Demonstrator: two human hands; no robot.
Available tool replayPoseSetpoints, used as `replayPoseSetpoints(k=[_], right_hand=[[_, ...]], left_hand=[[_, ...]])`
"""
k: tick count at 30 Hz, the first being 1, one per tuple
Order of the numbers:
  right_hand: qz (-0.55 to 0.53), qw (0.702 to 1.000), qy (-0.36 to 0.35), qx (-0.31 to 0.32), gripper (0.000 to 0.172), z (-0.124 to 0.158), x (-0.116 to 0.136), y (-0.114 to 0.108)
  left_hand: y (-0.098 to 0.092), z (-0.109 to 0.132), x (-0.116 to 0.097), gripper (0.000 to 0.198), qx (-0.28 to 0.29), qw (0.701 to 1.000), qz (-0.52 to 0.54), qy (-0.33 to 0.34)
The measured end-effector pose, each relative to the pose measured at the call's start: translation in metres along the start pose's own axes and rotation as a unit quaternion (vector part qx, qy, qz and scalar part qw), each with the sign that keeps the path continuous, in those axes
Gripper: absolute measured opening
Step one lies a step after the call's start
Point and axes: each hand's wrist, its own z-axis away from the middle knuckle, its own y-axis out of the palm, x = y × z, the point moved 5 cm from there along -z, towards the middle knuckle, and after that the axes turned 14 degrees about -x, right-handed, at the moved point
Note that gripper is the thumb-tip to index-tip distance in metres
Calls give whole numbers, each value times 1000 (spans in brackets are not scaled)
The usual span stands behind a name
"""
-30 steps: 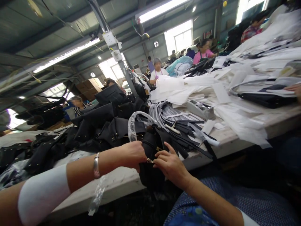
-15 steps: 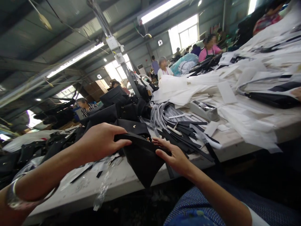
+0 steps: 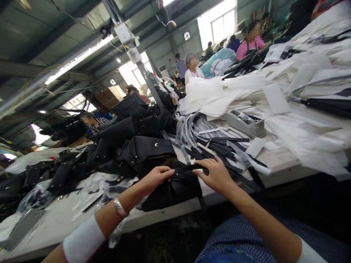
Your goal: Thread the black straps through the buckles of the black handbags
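A black handbag (image 3: 186, 186) lies at the table's front edge, its upper rim turned toward me. My left hand (image 3: 157, 179) is closed on the left part of that rim, thumb and fingers pinching it. At the right end of the same rim, my right hand (image 3: 216, 174) grips a black strap-like edge between thumb and fingers. Right behind stands another black bag (image 3: 148, 148) with a small metal clasp. Black strips (image 3: 225, 155) and a white pen-like tool (image 3: 206, 149) lie just past my right hand.
A grey tape dispenser (image 3: 245, 124) sits to the right, beside bundled clear-wrapped straps (image 3: 189, 128). White sheets (image 3: 274, 98) cover the right side. More black bags (image 3: 63, 175) are heaped at left. A metal post (image 3: 149, 82) rises behind; several people work farther back.
The bag has been lowered onto the table and turned, its hanging corner no longer visible. My left hand has moved right and down along it; my right hand has shifted slightly right.
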Motion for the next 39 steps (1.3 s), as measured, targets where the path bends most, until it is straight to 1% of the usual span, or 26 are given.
replayPoseSetpoints(k=[2, 4, 7, 9, 12, 15, 18, 20, 22, 24, 27, 30, 32, 33, 35, 39], right_hand=[[88, 995, -55, -5, 22, 0, 11, -10], [138, 987, -76, 19, 23, 0, 20, -11], [131, 987, -35, 87, 27, 1, 27, 1], [115, 986, -11, 119, 30, 3, 29, 10], [110, 985, -27, 131, 24, 2, 35, 21], [97, 986, -42, 128, 17, -1, 43, 23], [62, 989, -9, 136, 18, -4, 46, 20], [19, 988, 34, 152, 23, -3, 44, 18], [-47, 980, 77, 174, 30, 0, 41, 20], [-134, 962, 129, 201, 35, 5, 37, 25], [-254, 915, 209, 235, 39, 12, 32, 33], [-324, 877, 262, 240, 41, 15, 35, 34], [-350, 863, 273, 241, 42, 14, 39, 32], [-351, 864, 269, 242, 42, 13, 40, 31], [-332, 876, 252, 244, 41, 12, 40, 31], [-275, 899, 230, 250, 38, 17, 32, 35]], left_hand=[[5, -5, 1, 46, 15, 1000, 3, 0], [6, -8, -1, 45, 17, 1000, -3, 6], [4, -7, -3, 43, 7, 999, -31, 30], [2, -3, -4, 41, -2, 997, -56, 54], [1, 4, -6, 36, -9, 990, -98, 101], [1, 9, -7, 36, -9, 983, -131, 125], [1, 10, -7, 33, -24, 981, -145, 125], [1, 11, -7, 33, -33, 981, -144, 127], [2, 11, -7, 33, -33, 982, -135, 131], [3, 13, -8, 33, -22, 982, -131, 134], [4, 16, -7, 32, -8, 980, -140, 139], [5, 18, -7, 32, -14, 976, -156, 152], [4, 18, -6, 30, -26, 971, -173, 161], [4, 18, -6, 30, -34, 969, -181, 166], [3, 17, -7, 30, -47, 966, -189, 172], [3, 16, -8, 30, -34, 969, -180, 167]])
